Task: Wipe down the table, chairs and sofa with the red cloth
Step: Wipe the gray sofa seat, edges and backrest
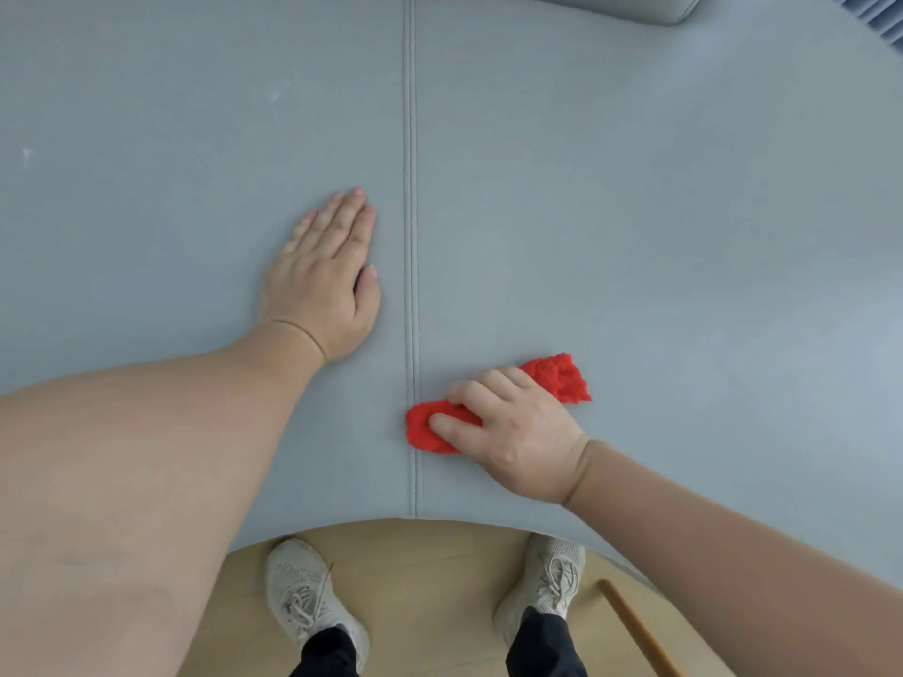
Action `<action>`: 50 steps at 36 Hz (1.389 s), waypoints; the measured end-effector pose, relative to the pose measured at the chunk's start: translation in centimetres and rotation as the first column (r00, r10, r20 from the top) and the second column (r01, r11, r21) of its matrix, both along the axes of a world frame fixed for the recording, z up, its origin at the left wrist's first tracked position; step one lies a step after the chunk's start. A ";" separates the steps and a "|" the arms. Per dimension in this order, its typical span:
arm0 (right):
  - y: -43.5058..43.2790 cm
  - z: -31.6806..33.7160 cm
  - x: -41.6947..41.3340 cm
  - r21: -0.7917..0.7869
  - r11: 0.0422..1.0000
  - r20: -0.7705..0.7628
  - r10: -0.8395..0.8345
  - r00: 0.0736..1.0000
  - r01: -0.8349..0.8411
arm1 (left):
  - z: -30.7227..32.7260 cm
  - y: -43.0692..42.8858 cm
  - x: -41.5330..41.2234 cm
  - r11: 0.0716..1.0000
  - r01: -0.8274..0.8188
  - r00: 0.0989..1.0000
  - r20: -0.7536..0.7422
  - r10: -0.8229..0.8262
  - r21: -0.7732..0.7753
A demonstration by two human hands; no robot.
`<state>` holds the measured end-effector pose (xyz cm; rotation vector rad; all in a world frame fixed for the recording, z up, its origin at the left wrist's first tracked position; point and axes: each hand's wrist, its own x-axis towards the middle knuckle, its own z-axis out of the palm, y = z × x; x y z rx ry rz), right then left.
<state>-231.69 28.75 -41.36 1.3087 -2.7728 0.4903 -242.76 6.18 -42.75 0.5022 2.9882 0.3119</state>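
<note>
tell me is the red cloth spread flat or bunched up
Bunched up: the red cloth is scrunched in the right hand, its ends sticking out either side, on the grey sofa.

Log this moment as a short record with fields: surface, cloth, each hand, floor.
surface: grey sofa, with a stitched seam running front to back
cloth: red, bunched, lying on the sofa just right of the seam, near the front edge
left hand: flat on the sofa left of the seam, fingers straight, holding nothing
right hand: grips the cloth, fingers curled over it
floor: pale wood; two light shoes facing the sofa; a wooden stick at lower right
</note>
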 end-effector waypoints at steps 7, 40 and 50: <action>-1.1 0.1 -5.6 0.045 0.990 0.003 -0.136 0.991 0.136 | 0.2 -0.3 0.0 0.999 0.020 0.999 0.025 -0.021 0.026; 0.6 -0.5 -36.9 0.187 0.803 -0.152 -0.546 0.824 0.566 | -1.5 -1.0 -0.6 0.993 0.044 0.999 -0.036 -0.040 0.113; -0.3 -0.2 -39.3 0.139 0.746 -0.013 -0.656 0.754 0.652 | -1.6 -1.2 -0.8 0.991 0.041 0.999 -0.027 -0.038 0.126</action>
